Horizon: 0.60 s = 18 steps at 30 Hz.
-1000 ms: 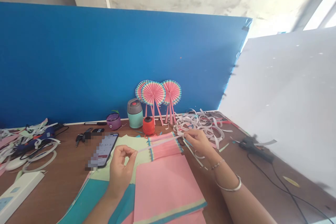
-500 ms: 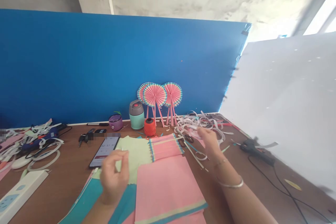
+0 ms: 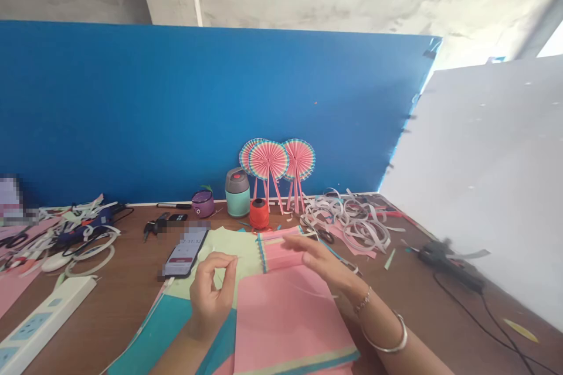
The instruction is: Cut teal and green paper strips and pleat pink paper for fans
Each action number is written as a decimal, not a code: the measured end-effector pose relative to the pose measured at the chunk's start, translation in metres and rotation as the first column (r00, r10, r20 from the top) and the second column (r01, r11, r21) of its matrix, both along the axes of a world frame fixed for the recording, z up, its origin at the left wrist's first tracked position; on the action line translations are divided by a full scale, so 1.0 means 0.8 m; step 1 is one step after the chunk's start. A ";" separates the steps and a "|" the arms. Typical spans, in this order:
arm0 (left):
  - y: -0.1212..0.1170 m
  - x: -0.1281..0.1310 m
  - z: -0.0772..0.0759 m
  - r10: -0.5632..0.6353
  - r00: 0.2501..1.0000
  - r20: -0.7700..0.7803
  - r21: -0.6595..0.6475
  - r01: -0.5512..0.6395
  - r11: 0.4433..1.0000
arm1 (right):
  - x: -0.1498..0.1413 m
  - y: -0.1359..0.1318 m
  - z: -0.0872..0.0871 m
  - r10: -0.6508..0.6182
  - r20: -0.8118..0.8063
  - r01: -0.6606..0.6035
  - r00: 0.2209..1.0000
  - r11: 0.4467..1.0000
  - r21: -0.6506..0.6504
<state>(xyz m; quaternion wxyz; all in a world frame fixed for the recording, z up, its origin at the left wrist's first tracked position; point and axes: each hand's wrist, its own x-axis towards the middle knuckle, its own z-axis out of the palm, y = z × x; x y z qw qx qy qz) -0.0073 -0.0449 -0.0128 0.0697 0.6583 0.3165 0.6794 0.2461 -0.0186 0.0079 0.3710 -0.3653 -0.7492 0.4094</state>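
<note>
My left hand (image 3: 214, 290) is raised over the yellow paper (image 3: 229, 246) and teal paper (image 3: 147, 334), its thumb and forefinger pinched together; whatever may be between them is too small to make out. My right hand (image 3: 323, 261) is open, fingers stretched out to the left, above the pleated pink paper (image 3: 281, 252) with its teal and yellow edges. Below both hands lies a stack of flat pink sheets (image 3: 290, 316), striped yellow and teal along the near edge. Behind, several round pink paper fans (image 3: 268, 159) on pink sticks lean against the blue partition.
Curled white paper strips (image 3: 365, 228) are heaped at the back right, beside scissors (image 3: 325, 236). A glue gun (image 3: 451, 263) with a cable lies farther right. Left are a phone (image 3: 187, 253), a power strip (image 3: 46, 325) and scraps. A teal flask (image 3: 237, 196) stands behind.
My right hand has moved left from the white strip pile to above the pleated paper, and its fingers have straightened. My left hand stays pinched. The view has turned slightly left.
</note>
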 end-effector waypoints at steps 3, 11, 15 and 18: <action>0.003 -0.001 -0.002 0.055 0.998 0.025 -0.038 -0.054 0.998 | -0.001 -0.006 -0.003 0.250 -0.025 -0.251 0.968 0.951 -0.182; 0.005 0.000 0.002 0.170 0.980 0.104 -0.240 -0.141 0.961 | 0.009 0.000 -0.002 0.234 0.060 -0.205 0.970 0.930 -0.307; 0.005 0.001 0.003 0.172 0.974 0.148 -0.295 -0.123 0.948 | 0.002 -0.004 0.003 0.230 0.082 -0.203 0.970 0.946 -0.253; 0.008 -0.002 0.002 0.191 0.969 0.155 -0.327 -0.132 0.936 | 0.004 -0.006 0.003 0.303 -0.134 -0.331 0.943 0.862 -0.384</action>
